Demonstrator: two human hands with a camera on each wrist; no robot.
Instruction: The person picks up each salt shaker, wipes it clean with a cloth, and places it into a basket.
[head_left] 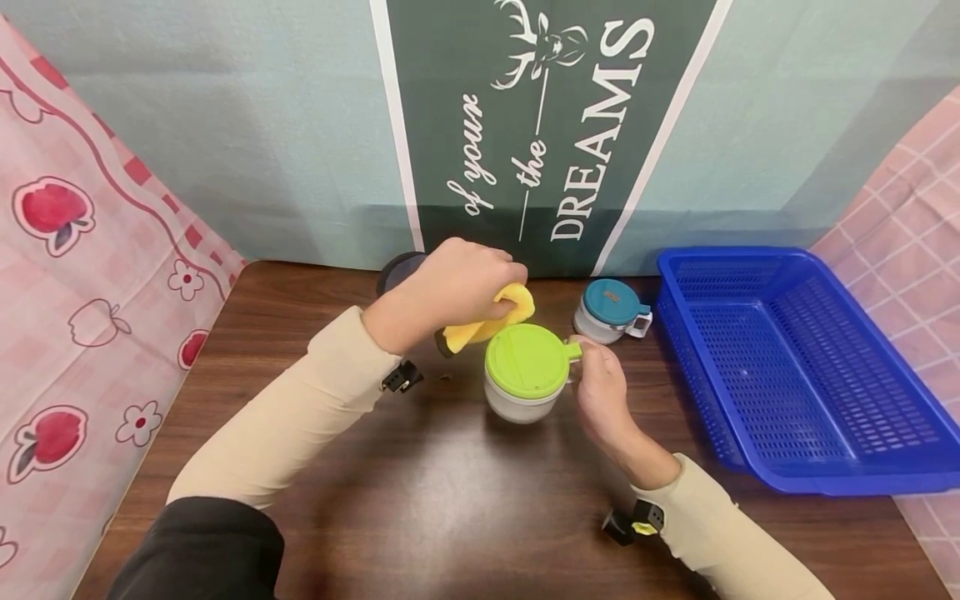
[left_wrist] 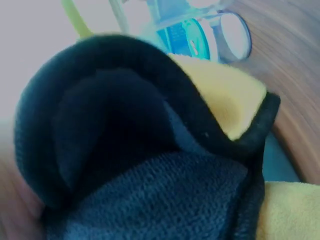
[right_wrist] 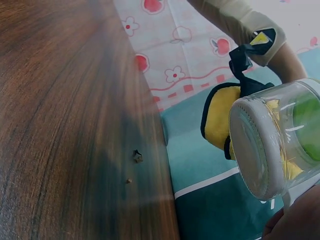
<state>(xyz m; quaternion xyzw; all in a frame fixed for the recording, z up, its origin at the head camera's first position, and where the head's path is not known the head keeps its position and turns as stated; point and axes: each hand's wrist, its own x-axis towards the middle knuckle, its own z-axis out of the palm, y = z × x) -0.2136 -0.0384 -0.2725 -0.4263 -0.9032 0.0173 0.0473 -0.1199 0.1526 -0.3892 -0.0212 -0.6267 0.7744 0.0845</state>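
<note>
Your left hand (head_left: 468, 279) is gripping a bunched cloth (head_left: 472, 333), fingers and thumb closing on its yellow side. Out past that grip, on the side away from you, a dark, black-edged part of the cloth is showing, and the left wrist view is showing this dark side curling into a fold right in front of the wrist.

Your right hand (head_left: 602, 387) is gripping the jar (head_left: 519, 407) by its handle (right_wrist: 300, 191), fingers wrapping around it. The jar is sitting just left of that grip, between your two hands, its green lid (head_left: 527, 361) facing up toward your head. In the right wrist view its base is showing clear of the table (head_left: 450, 525), so you are holding it up. The cloth is lying right beside the lid, on the left-hand side; whether the two are touching, you cannot tell.

Just beyond your right grip, a second jar with a blue lid (head_left: 611, 304) is standing on the table. Right of that grip, a blue basket (head_left: 787, 375) is resting, its near corner reaching past your wrist. Small brown bits (right_wrist: 138, 156) are lying on the tabletop, left of the jar you are gripping.
</note>
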